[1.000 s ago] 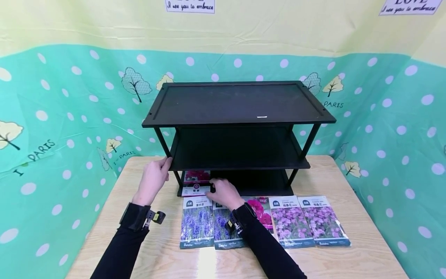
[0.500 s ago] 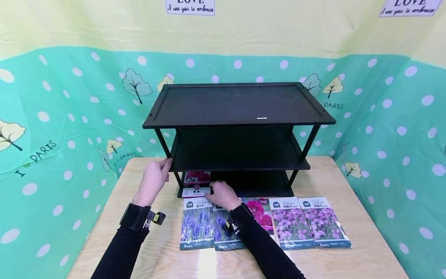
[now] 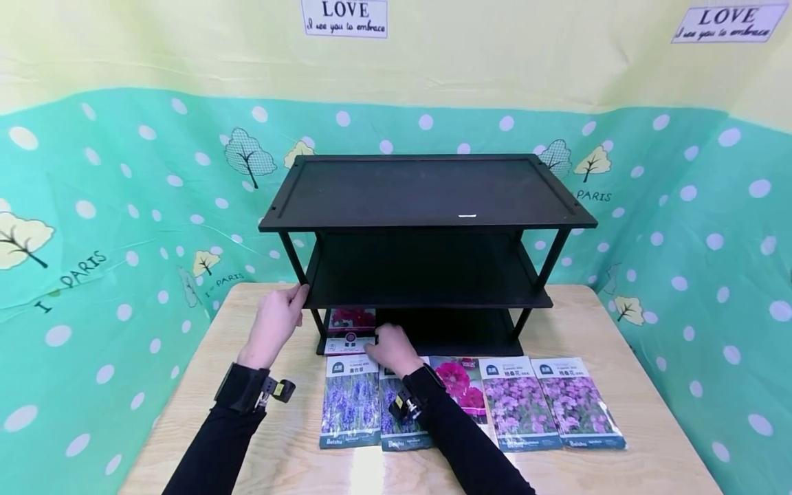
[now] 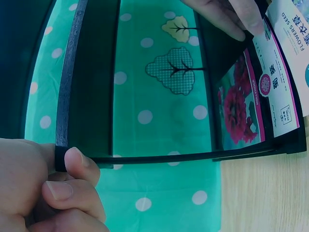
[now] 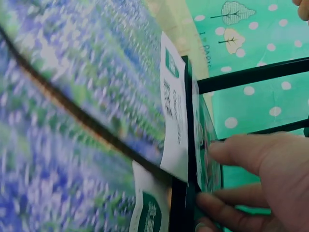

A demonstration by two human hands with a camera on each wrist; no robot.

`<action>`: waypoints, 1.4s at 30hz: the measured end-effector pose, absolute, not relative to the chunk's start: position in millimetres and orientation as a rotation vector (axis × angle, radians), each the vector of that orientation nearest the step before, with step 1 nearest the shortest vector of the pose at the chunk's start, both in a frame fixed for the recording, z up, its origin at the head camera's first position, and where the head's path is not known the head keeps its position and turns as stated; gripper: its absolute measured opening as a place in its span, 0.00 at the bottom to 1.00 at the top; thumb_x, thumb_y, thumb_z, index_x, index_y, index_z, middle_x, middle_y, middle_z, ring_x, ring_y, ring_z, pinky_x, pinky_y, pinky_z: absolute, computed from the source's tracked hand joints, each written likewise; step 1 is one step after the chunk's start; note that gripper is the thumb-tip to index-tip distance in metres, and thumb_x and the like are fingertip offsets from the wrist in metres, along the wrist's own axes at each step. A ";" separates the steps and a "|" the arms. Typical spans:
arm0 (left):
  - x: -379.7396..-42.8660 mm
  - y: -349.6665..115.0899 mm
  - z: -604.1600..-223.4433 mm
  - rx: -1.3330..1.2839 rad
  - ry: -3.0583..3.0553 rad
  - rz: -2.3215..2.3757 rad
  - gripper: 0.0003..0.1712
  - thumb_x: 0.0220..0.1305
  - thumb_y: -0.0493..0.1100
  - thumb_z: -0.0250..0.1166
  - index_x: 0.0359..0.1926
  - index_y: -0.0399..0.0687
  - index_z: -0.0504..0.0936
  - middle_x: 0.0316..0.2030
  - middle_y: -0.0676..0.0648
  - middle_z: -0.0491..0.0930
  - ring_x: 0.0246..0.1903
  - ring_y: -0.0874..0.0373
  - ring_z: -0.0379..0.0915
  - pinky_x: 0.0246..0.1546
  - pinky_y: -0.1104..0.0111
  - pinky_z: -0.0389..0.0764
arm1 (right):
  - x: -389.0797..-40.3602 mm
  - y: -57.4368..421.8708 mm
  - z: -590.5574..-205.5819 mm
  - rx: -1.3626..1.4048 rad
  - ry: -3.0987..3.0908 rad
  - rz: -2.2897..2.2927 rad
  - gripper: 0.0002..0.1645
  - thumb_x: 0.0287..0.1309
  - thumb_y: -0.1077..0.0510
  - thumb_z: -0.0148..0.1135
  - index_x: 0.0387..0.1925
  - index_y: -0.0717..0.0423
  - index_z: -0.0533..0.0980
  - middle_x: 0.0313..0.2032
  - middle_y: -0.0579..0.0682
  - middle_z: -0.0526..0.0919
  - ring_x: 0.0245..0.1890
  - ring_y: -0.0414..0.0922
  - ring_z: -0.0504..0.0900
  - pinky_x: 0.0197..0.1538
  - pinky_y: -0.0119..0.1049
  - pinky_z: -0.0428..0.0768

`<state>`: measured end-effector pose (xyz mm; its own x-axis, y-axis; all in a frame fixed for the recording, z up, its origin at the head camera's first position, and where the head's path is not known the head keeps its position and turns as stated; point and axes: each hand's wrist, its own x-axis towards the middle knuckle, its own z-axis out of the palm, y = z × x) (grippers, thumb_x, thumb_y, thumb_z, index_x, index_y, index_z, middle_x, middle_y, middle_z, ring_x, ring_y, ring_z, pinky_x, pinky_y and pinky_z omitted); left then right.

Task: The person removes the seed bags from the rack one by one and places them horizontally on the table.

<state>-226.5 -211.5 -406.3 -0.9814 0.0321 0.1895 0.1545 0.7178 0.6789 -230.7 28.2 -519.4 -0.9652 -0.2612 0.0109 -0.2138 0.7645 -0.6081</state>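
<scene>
My left hand [image 3: 272, 326] pinches the front left corner of the black rack's middle tier [image 3: 427, 271], thumb and fingers at its edge. On the bottom tier [image 3: 464, 337], at the left end, lies a seed packet [image 4: 282, 87] with dark pink flowers and a white label. My right hand [image 3: 396, 349] is at that packet's right side. In the left wrist view its thumb [image 4: 248, 17] overlaps the packet's label. Directly below, a lavender seed packet [image 3: 350, 405] lies on the table, and a second lavender packet [image 3: 399, 405] is partly hidden by my right forearm.
Farther right on the table [image 3: 278, 440] lie a packet with bright pink flowers [image 3: 458, 381] and two packets with purple-pink flowers [image 3: 516, 405]. The rack's top panel [image 3: 427, 192] overhangs the lower tiers. A green dotted cloth [image 3: 148, 220] hangs behind and at the sides.
The head view has tilted up slightly, so the scene sits lower. My right hand has shifted slightly at the packet's right side. My left hand keeps its hold on the rack corner.
</scene>
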 end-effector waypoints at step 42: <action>-228.4 -210.3 -407.5 -0.171 -2.736 -1.126 0.25 0.83 0.53 0.46 0.48 0.42 0.85 0.16 0.48 0.73 0.13 0.54 0.62 0.14 0.66 0.60 | -227.8 6.5 -520.6 -0.137 3.141 -0.936 0.16 0.48 0.58 0.78 0.24 0.67 0.80 0.29 0.65 0.85 0.33 0.65 0.85 0.42 0.55 0.80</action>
